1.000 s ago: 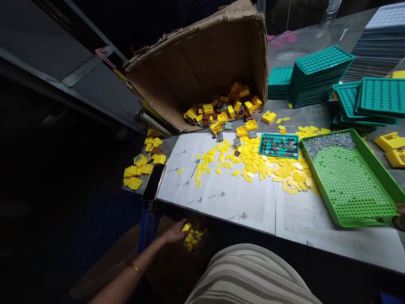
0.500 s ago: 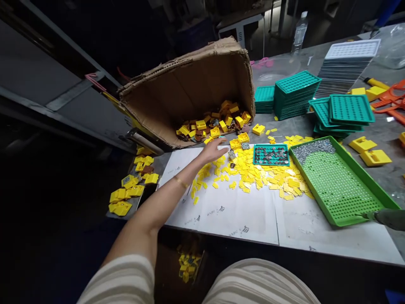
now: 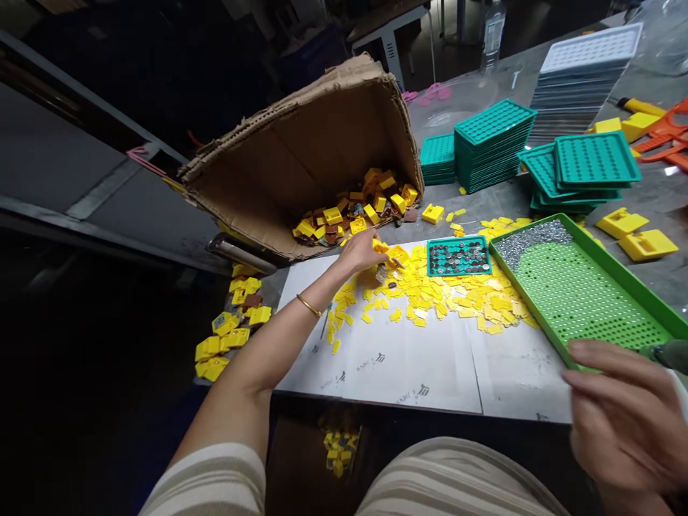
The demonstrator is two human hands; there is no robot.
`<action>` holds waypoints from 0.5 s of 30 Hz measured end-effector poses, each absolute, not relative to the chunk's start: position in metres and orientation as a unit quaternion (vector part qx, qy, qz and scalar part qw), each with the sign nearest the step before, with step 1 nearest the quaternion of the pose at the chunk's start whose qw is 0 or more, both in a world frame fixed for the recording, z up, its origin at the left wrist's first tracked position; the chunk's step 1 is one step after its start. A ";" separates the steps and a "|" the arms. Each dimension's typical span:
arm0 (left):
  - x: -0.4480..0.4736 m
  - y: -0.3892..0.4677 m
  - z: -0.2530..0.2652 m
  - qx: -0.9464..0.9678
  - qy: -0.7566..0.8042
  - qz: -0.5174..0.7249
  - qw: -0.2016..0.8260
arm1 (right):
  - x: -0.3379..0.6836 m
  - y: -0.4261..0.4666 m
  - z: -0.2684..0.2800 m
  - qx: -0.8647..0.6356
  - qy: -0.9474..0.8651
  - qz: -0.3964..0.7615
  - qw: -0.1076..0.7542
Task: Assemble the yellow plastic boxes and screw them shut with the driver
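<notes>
My left hand (image 3: 361, 251) reaches to the back of the white board, its fingers curled round a yellow plastic housing (image 3: 380, 247). A second yellow housing (image 3: 398, 256) sits right beside the fingertips, and a small grey part (image 3: 380, 274) shows below them. Loose flat yellow pieces (image 3: 430, 290) spread around that spot. My right hand (image 3: 626, 416) is at the near corner of the green perforated tray (image 3: 596, 287), fingers bent and smeared by motion. Whether it touches the tray or holds anything cannot be made out. Grey screws (image 3: 532, 242) fill the tray's far corner.
A cardboard box (image 3: 301, 150) on its side holds yellow housings. A teal tray (image 3: 459, 256) carries dark round parts. Teal tray stacks (image 3: 494, 147) and a white-topped stack (image 3: 588, 54) stand behind. A dark tool tip (image 3: 671, 355) shows at right. More housings (image 3: 220, 344) lie left.
My left hand has closed on a yellow housing, and the housings and grey part have shifted left. My right hand has come into view at the lower right. The view has tilted slightly.
</notes>
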State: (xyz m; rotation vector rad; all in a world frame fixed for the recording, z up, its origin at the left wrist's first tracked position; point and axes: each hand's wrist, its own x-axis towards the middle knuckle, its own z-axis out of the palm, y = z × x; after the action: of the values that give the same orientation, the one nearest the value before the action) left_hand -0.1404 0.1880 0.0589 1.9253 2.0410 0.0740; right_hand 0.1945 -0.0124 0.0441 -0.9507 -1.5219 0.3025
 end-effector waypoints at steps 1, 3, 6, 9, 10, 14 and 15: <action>-0.142 0.185 0.060 0.665 0.726 0.032 0.170 | 0.181 -0.002 0.043 -0.388 -0.671 0.134 0.618; -0.146 0.183 0.063 0.646 0.737 0.039 0.197 | 0.158 0.014 0.041 -0.338 -0.687 0.168 0.621; -0.154 0.185 0.073 0.627 0.732 0.042 0.263 | 0.135 0.025 0.038 -0.317 -0.685 0.243 0.609; -0.159 0.183 0.094 0.622 0.727 0.071 0.280 | 0.125 0.028 0.032 -0.334 -0.684 0.285 0.582; -0.159 0.180 0.103 0.627 0.727 0.093 0.262 | 0.122 0.029 0.029 -0.343 -0.684 0.293 0.573; -0.149 0.156 0.143 0.653 0.711 0.198 0.170 | 0.106 0.042 0.018 -0.384 -0.663 0.341 0.545; -0.145 0.150 0.152 0.650 0.704 0.229 0.168 | 0.101 0.049 0.016 -0.392 -0.652 0.362 0.539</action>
State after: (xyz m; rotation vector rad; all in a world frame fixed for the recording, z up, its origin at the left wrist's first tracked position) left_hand -0.1452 0.1498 0.1518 1.8496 2.0029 0.6518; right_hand 0.1008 0.0486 0.0160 -0.9311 -1.5515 0.8599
